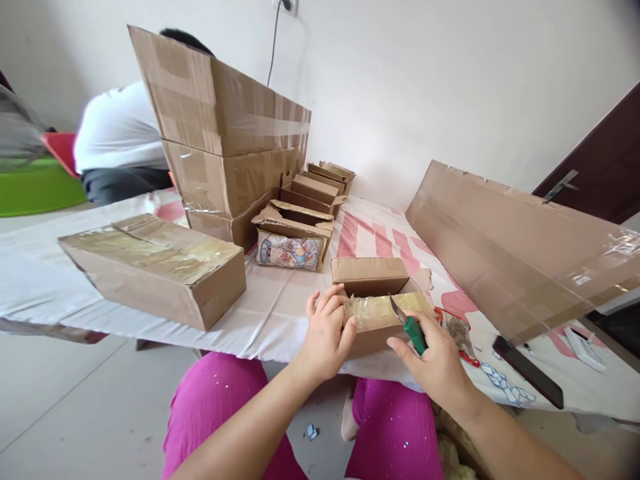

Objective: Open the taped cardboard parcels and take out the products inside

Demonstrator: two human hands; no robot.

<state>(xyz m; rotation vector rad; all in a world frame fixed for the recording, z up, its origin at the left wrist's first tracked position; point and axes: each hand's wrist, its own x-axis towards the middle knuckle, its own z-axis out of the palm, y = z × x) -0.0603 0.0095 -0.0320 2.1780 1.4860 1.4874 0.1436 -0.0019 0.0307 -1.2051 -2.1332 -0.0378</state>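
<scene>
A small cardboard box (373, 341) with raised flaps stands in front of me at the table's near edge, its top partly open and lined with shiny tape. My left hand (325, 333) grips the box's left end, thumb at the front and fingers bent around the corner. In my right hand (440, 350) is a knife (415, 335) with a green handle. Its short curved blade points up and left, over the taped flap. Whether the blade touches the tape I cannot tell. A printed packet (290, 251) leans against other opened boxes behind.
A closed taped box (155, 257) lies at left, beside tall stacked cartons (240, 133). Several narrow opened boxes (313, 190) line up behind. At right are a large cardboard panel (520, 247), a phone (529, 372) and a red-edged pouch (457, 333). A person (123, 137) sits behind the cartons.
</scene>
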